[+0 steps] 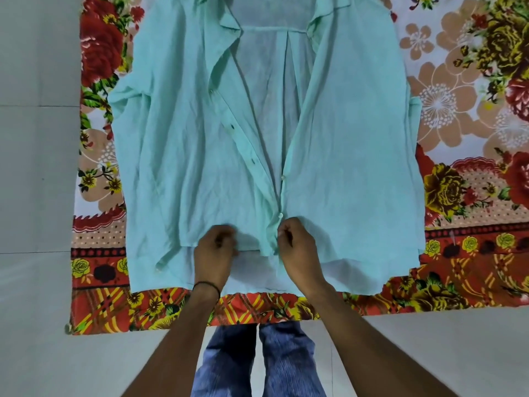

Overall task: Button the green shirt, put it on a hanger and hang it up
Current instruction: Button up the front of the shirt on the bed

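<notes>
Green shirt point(177, 144) lying open, front up, on a floral cloth point(458, 267), collar cut off beyond the hands. Left hand point(215, 255) and right hand point(297, 253) each pinch a front edge at the hem; fingertips hidden in fabric.

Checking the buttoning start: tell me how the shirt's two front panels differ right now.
The buttonhole panel shows dark slits; the button panel shows small white buttons. The buttonhole panel's edge slants away toward the collar; the button panel's edge runs nearly straight. The left hand grips the buttonhole panel at its hem; the right hand pinches the button panel's edge below a button. Both belong to the unfastened green shirt.
</notes>
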